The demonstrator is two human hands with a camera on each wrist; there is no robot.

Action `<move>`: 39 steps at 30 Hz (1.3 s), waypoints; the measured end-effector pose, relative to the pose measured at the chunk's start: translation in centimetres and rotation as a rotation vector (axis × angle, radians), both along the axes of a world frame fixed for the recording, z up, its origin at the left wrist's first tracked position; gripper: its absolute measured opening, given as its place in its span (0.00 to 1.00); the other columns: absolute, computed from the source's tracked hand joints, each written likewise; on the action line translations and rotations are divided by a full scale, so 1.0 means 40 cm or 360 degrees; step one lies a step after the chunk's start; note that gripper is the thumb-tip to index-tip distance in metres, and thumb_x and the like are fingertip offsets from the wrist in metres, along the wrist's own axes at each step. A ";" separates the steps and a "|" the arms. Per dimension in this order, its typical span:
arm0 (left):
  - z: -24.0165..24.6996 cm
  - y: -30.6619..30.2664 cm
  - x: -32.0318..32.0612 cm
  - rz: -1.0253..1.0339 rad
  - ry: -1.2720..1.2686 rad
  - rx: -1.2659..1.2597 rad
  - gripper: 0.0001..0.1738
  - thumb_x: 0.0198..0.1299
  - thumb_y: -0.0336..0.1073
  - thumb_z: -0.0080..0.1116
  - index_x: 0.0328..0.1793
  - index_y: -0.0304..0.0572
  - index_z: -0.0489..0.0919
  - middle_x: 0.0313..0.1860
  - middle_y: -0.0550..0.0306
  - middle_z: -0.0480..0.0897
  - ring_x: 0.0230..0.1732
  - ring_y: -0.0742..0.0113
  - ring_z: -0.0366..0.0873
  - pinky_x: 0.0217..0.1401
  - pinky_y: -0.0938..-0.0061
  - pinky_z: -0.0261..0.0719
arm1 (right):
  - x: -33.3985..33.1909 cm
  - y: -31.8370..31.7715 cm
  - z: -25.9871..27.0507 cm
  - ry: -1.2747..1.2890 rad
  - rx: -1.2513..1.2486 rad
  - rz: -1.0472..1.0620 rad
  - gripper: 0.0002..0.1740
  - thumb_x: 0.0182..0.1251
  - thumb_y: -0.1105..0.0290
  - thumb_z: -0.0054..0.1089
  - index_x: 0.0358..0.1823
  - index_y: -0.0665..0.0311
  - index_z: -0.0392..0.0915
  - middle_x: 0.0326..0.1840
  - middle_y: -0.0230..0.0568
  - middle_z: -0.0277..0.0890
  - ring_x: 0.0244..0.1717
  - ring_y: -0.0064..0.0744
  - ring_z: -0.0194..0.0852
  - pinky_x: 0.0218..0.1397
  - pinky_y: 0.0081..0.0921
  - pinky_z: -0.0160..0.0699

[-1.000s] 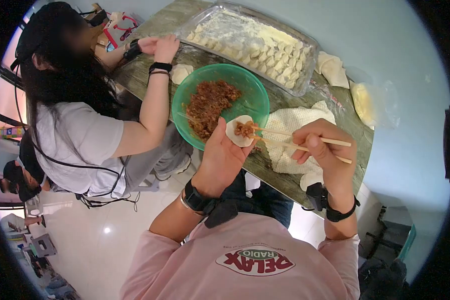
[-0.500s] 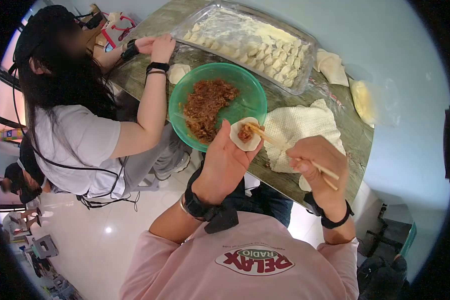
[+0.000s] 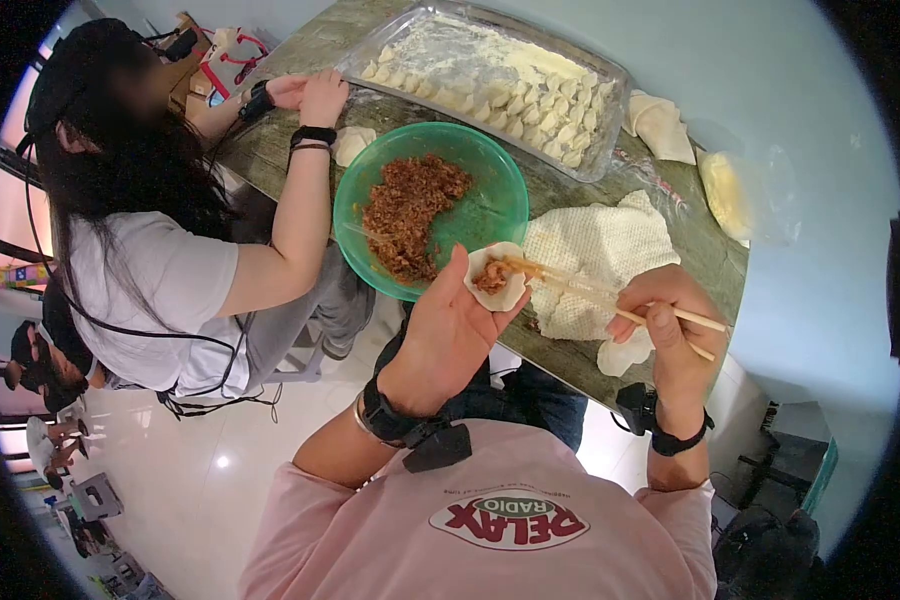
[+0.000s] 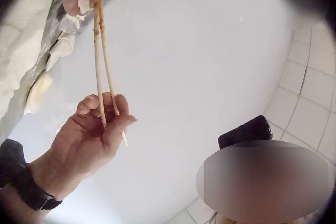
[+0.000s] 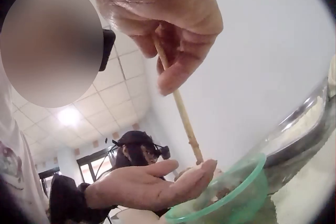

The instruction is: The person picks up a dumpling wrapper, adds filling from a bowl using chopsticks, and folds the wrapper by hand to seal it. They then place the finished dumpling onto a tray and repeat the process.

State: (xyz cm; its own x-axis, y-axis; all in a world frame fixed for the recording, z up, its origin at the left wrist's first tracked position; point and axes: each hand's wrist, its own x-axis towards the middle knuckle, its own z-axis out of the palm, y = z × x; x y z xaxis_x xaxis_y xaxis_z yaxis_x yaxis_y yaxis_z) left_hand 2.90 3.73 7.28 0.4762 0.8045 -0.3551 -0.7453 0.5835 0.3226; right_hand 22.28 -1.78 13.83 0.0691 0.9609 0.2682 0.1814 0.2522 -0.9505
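Note:
In the head view a round white wrapper (image 3: 510,294) with brown-red filling (image 3: 492,275) lies on the fingers of my left hand (image 3: 444,335), palm up, beside the near rim of the green bowl (image 3: 518,190). My right hand (image 3: 675,330) grips two chopsticks (image 3: 580,286), whose tips touch the filling. The left wrist view shows the chopsticks (image 4: 100,56) slightly spread, running from my right hand (image 4: 86,140) up to the filling. In the right wrist view my left hand (image 5: 147,186) is under the chopstick tips, palm up.
A metal tray (image 3: 610,150) of folded dumplings stands at the back of the table. A white cloth (image 3: 605,245) lies right of the bowl, with dough (image 3: 625,352) near the front edge. At left sits another person (image 3: 160,260), forearms at the table, by a dough piece (image 3: 353,146).
The chopsticks came closer together over the wrapper, then spread slightly again as my right hand moved back to the right. The wrapper's edge now curves up more around the filling.

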 end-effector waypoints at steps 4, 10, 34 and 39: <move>-0.010 -0.003 -0.001 -0.0113 -0.0018 0.0069 0.28 0.71 0.50 0.33 0.63 0.32 0.63 0.61 0.48 0.70 0.63 0.61 0.68 0.69 0.65 0.64 | 0.005 -0.003 -0.016 0.0073 -0.0025 0.0013 0.24 0.67 0.55 0.53 0.32 0.76 0.76 0.30 0.44 0.73 0.24 0.28 0.75 0.27 0.19 0.74; -0.002 -0.010 0.005 -0.0137 0.0027 0.0042 0.28 0.71 0.51 0.33 0.62 0.31 0.63 0.60 0.49 0.70 0.63 0.61 0.67 0.69 0.65 0.63 | 0.022 -0.003 -0.023 0.0170 -0.0093 -0.0005 0.24 0.67 0.55 0.52 0.33 0.75 0.75 0.26 0.43 0.73 0.22 0.28 0.75 0.23 0.20 0.73; 0.009 -0.054 0.002 -0.0374 0.0143 0.0305 0.28 0.71 0.48 0.33 0.66 0.33 0.60 0.61 0.51 0.69 0.62 0.60 0.68 0.66 0.66 0.67 | 0.089 0.003 -0.073 0.0687 -0.0354 0.0060 0.16 0.68 0.63 0.51 0.32 0.73 0.73 0.28 0.45 0.75 0.19 0.30 0.76 0.18 0.20 0.75; 0.014 -0.060 0.007 -0.0366 0.0211 0.0311 0.28 0.71 0.48 0.33 0.65 0.32 0.62 0.61 0.51 0.70 0.62 0.60 0.69 0.66 0.66 0.67 | 0.068 -0.004 -0.053 0.0662 -0.0354 0.0087 0.16 0.68 0.63 0.52 0.32 0.74 0.74 0.26 0.44 0.75 0.19 0.29 0.76 0.19 0.20 0.75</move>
